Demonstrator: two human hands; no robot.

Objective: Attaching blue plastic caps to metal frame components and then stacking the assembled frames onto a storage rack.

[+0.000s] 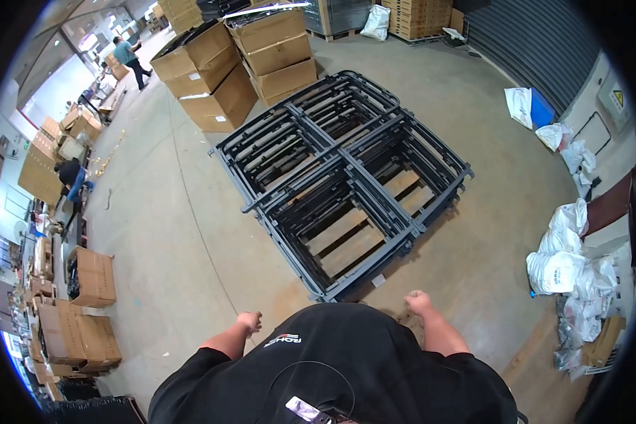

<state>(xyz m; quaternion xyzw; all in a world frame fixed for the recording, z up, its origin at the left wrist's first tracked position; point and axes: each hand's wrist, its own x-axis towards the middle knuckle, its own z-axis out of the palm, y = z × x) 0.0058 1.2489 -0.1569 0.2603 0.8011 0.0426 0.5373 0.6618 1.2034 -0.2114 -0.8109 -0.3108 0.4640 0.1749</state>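
Note:
A stack of black rectangular frames (343,150) with crossbars lies in front of me, its near corner close to my body. Pale slats (346,230) show through the openings at the bottom. To the left of that corner, my left hand (249,322) is held out with its fingers curled in. My right hand (418,302) is closed like a fist, just off the near right edge of the stack. Neither hand touches the frames, and I see nothing held in either. A small white piece (379,280) sits at the near edge of the stack.
Tall cardboard boxes (219,85) stand behind the stack at the left. More cartons (92,277) line the left side. White sacks (560,272) lie along the right wall near a grey shutter (537,42). One person (128,56) stands far left; another person (72,177) bends nearer.

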